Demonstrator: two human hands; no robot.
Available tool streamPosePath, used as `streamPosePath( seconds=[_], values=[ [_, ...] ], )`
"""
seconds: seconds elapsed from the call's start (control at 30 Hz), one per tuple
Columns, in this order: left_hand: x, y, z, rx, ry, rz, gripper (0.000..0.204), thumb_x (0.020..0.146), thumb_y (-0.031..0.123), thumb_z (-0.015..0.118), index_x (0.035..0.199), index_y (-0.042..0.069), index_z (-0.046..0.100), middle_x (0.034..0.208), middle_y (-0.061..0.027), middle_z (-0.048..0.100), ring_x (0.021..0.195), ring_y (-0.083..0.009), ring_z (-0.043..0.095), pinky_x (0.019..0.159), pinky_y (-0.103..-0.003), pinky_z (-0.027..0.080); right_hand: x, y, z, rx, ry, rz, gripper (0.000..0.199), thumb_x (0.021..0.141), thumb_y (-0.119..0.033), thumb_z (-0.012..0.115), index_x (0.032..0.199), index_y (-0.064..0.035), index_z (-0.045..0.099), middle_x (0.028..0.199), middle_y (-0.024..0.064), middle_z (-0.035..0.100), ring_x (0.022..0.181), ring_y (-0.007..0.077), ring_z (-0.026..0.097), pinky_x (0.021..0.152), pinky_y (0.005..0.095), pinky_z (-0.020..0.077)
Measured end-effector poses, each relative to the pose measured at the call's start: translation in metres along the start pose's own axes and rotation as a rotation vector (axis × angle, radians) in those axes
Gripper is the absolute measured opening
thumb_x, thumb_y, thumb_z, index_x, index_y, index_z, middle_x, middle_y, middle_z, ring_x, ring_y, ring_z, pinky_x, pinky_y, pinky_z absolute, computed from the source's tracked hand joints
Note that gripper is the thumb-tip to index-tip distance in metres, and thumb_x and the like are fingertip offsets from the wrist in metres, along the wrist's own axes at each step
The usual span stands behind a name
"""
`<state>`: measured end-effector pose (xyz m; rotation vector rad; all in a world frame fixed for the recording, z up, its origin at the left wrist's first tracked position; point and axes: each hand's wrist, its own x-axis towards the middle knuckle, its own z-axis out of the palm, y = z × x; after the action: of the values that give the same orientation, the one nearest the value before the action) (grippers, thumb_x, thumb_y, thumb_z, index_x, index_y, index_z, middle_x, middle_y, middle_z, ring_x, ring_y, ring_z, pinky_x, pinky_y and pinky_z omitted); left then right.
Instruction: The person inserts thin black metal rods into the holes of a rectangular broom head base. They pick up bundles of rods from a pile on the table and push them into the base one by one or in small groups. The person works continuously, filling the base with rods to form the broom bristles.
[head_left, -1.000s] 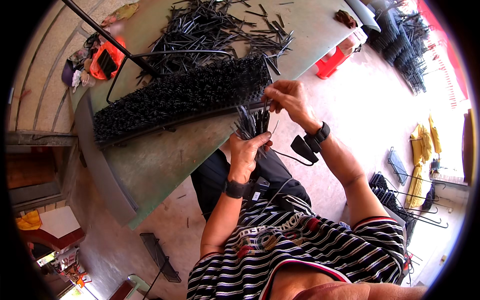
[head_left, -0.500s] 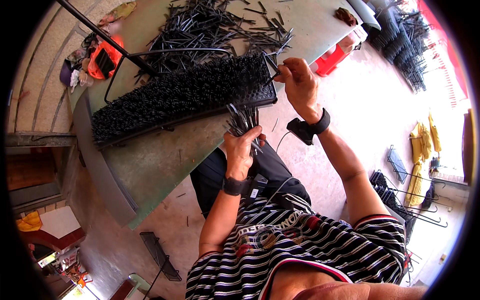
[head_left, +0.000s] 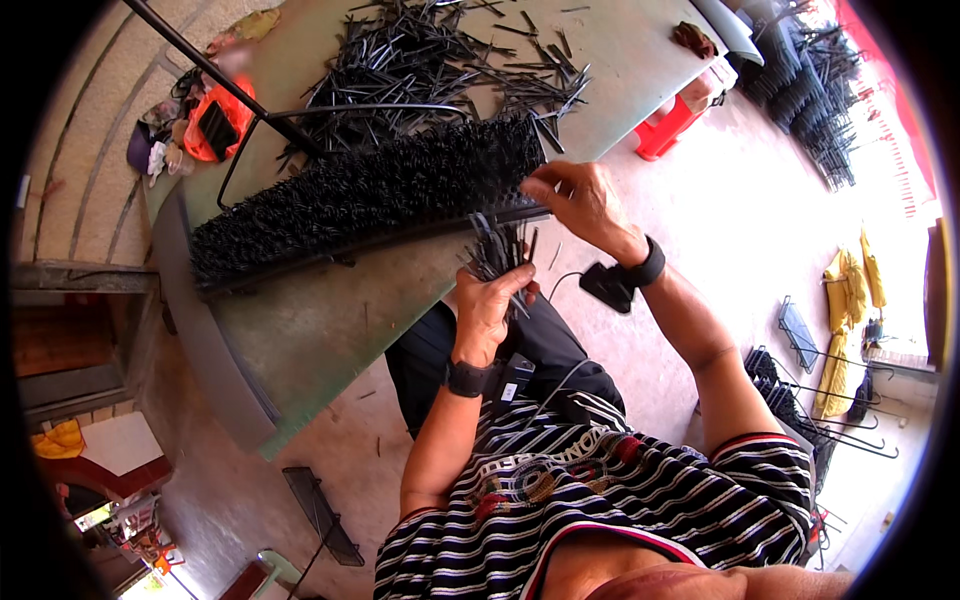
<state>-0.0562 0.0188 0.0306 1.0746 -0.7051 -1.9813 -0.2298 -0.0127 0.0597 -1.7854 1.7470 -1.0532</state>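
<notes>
A long brush head [head_left: 370,190], thickly set with short black bristles, lies slantwise across the green tabletop. Just below its near edge, my left hand [head_left: 485,312] is closed around a bundle of thin black strips [head_left: 498,246] whose ends fan upward. At the brush head's right end is my right hand [head_left: 592,207], thumb and forefinger pinched together over the frame's edge. Whatever sits between those fingertips is too small to make out. Behind the brush head, a heap of loose black strips [head_left: 395,75] spreads over the table.
A black rod [head_left: 200,60] with a wire brace rises from the brush head to the upper left. Beyond the green table [head_left: 330,320] stands a red stool [head_left: 668,128]. An orange bag [head_left: 225,105] with a dark phone lies left. Black racks [head_left: 322,515] rest on the floor.
My right hand has moved down and left, from beside the brush head's corner onto its right end. The strip seen at its fingertips no longer shows. My left hand keeps its bundle.
</notes>
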Motion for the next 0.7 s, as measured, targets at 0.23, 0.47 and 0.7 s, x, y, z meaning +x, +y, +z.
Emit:
streamPosePath(
  seconds=[0.23,0.47,0.7],
  values=[
    [-0.002,-0.015,0.004,0.050,-0.088,-0.027,0.012,0.072,-0.004,0.069,0.082,-0.001,0.063,0.071,-0.0068,0.064,0.054,-0.0162,0.060,0.046,-0.027,0.047,-0.007,0.014,-0.006,0.529,0.009,0.276,0.017,0.089,-0.015,0.059,0.088,0.0014,0.063,0.073,0.0064,0.066,0.052,0.0068,0.057,0.044,0.0178,0.0418],
    [-0.005,-0.010,0.008,-0.025,-0.094,-0.036,0.012,0.072,-0.004,0.069,0.082,-0.001,0.062,0.070,-0.0071,0.063,0.053,-0.0166,0.060,0.047,-0.027,0.047,-0.013,0.012,-0.008,0.582,-0.323,0.410,0.020,0.086,-0.018,0.064,0.087,0.0011,0.066,0.074,0.0044,0.067,0.052,0.0055,0.055,0.045,0.0196,0.0395],
    [0.003,-0.019,-0.002,-0.017,0.020,0.055,0.015,0.070,-0.003,0.070,0.084,-0.001,0.063,0.071,-0.0077,0.064,0.052,-0.0178,0.060,0.046,-0.028,0.048,-0.002,0.010,-0.010,0.633,0.292,0.221,0.014,0.087,-0.010,0.061,0.092,0.0026,0.060,0.071,0.0061,0.066,0.058,0.0106,0.064,0.048,0.0206,0.0481]
  ],
)
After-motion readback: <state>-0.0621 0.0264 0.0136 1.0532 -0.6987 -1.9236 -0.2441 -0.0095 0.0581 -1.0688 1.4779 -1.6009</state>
